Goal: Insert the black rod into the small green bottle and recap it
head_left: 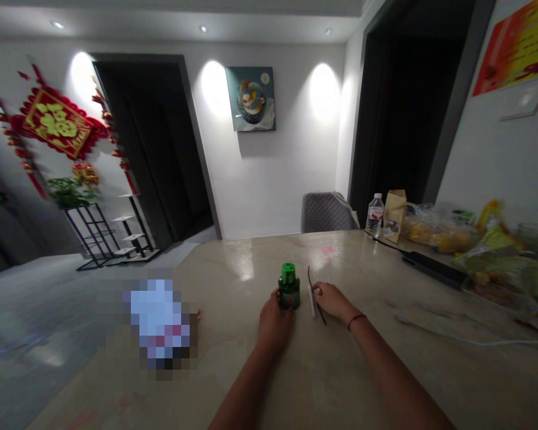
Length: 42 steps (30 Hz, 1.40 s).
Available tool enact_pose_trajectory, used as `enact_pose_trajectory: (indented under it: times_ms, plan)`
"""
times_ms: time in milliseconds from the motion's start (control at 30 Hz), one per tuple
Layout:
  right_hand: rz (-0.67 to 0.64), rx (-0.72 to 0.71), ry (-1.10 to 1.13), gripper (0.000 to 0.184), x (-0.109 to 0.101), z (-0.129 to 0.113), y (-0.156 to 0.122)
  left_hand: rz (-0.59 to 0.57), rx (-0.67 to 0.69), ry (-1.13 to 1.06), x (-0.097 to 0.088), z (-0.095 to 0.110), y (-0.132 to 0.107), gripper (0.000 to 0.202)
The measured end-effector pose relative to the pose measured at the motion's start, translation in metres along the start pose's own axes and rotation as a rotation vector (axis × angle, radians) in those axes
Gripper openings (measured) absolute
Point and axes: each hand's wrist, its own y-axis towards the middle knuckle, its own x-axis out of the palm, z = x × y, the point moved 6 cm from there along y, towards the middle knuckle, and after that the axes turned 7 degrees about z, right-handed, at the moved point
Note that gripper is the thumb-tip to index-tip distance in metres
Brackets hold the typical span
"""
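A small dark green bottle [289, 297] with a bright green ridged cap stands upright on the table. My left hand [274, 322] is closed around its lower left side. Just right of the bottle lie a short white stick [312, 301] and a thin dark stick [321, 315], which cross at a slight angle. The fingers of my right hand [332, 300] are pinched together on the thin dark stick, beside the upper part of the white one. My fingertips partly hide where the two sticks meet.
On the stone-like table [233, 286], a blurred-out pale blue object [159, 316] sits left. Toward the right are a water bottle [375, 215], a paper bag [394, 214], a black power strip [434, 270], a white cable [475, 343] and bagged food [443, 233]. A grey chair [325, 212] stands behind.
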Motion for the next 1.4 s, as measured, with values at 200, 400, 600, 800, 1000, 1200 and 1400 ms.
enact_pose_trajectory:
  times_ms: [200,400,600,800,1000,1200,1400]
  plan:
    - [-0.005,0.024,-0.031,0.027,0.004,0.001,0.0,0.0,-0.008,-0.005,0.0,0.0,0.0,0.051]
    - [0.078,0.061,-0.095,0.024,0.005,0.0,-0.002,-0.008,-0.004,-0.004,-0.001,0.003,0.0,0.05]
    - [0.132,0.095,-0.135,0.027,0.006,-0.005,-0.006,0.021,-0.01,0.077,-0.001,0.003,0.001,0.052]
    - [0.119,0.09,-0.062,0.028,0.006,-0.006,-0.004,0.124,-0.086,0.221,-0.007,-0.003,-0.002,0.045]
    - [0.101,0.089,0.1,0.031,0.01,-0.001,0.001,0.141,-0.118,0.293,-0.018,0.0,-0.003,0.021]
    - [0.071,0.03,0.083,0.032,0.017,-0.003,0.002,0.034,-0.035,0.228,-0.011,0.006,-0.002,0.026]
    - [0.08,0.003,0.077,0.023,0.017,-0.004,0.002,0.08,-0.007,0.244,-0.013,0.009,-0.004,0.038]
